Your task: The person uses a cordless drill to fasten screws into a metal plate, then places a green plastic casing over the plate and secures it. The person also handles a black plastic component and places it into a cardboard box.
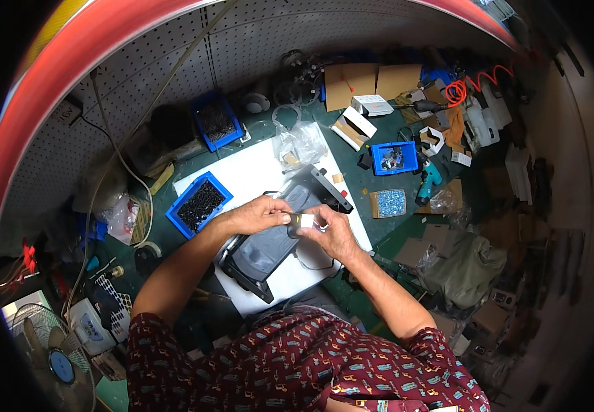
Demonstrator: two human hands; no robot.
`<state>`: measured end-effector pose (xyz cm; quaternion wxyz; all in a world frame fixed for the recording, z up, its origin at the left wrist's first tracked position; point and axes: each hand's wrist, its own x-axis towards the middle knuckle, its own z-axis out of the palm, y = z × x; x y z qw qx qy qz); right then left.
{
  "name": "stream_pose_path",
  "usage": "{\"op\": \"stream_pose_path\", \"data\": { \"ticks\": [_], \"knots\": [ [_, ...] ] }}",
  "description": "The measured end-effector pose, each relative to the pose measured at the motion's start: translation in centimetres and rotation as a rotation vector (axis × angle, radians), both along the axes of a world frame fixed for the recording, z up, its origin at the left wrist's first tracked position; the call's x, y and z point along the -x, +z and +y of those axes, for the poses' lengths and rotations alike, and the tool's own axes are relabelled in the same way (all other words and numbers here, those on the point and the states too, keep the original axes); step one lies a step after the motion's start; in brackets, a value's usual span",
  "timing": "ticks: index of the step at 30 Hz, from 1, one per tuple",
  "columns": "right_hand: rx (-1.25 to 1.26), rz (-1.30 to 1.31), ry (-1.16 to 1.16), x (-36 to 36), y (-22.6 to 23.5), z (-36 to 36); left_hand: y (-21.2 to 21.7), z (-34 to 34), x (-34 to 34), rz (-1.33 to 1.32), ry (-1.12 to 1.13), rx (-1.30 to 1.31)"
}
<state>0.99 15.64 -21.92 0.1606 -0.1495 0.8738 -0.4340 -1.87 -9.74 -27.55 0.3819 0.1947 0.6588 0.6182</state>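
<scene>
My left hand (263,214) and my right hand (333,235) meet over the middle of the work surface. Between their fingertips is a small white-and-grey piece (306,220) with a touch of yellow; its exact kind is too small to tell. Right thumb and fingers pinch it from one side, while the left fingers are closed at its other edge. Beneath both hands lies a grey moulded housing (259,255), set at a slant between dark bars. The black bar (330,190) at its far end has holes and a red part beside it. A white sheet (348,230) lies underneath.
Left of the sheet stands a blue bin of black screws (201,205), with another blue bin (216,122) farther back. To the right are a blue parts bin (394,159), a tray of blue-and-white pieces (388,204) and a teal power drill (429,181). A fan (53,357) stands lower left.
</scene>
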Motion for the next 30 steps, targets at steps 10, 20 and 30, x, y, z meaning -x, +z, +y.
{"op": "stream_pose_path", "data": {
  "ticks": [10,20,30],
  "knots": [
    [-0.001,0.017,0.060,0.6,0.1,-0.3,0.5,0.1,0.6,-0.040,-0.008,0.046],
    [-0.088,0.016,0.034,0.3,1.1,-1.4,-0.9,0.9,0.2,-0.004,0.030,0.020],
    [-0.244,-0.032,0.016,0.6,2.5,-2.3,0.8,0.0,0.0,0.130,0.102,0.047]
  ]
}}
